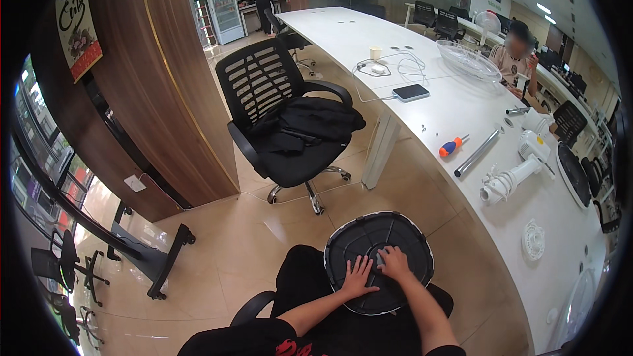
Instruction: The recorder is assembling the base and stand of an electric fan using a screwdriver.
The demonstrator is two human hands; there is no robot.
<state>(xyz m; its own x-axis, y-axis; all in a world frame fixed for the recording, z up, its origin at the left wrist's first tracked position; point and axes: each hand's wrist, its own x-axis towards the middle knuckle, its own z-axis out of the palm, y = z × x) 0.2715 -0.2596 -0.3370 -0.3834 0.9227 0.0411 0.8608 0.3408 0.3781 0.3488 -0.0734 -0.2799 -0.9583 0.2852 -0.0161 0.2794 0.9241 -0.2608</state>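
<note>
A round black fan base [377, 260] with a white rim lies upside down on my lap. My left hand [358, 275] rests flat on its ribbed underside with fingers spread. Just beside it, my right hand [394, 263] presses on the centre of the base, fingers curled over a small grey part; whether it grips that part I cannot tell. On the long white table [461, 105] to my right lie a metal tube [477, 153], an orange-and-blue screwdriver [453, 146] and a white fan motor housing [514, 177].
A black mesh office chair [287, 125] with a dark jacket stands ahead on the tiled floor. A phone [410, 92] on a cable, a clear fan grille [468, 59] and a black fan grille [573, 175] are on the table. Another person [517, 53] sits at the far side.
</note>
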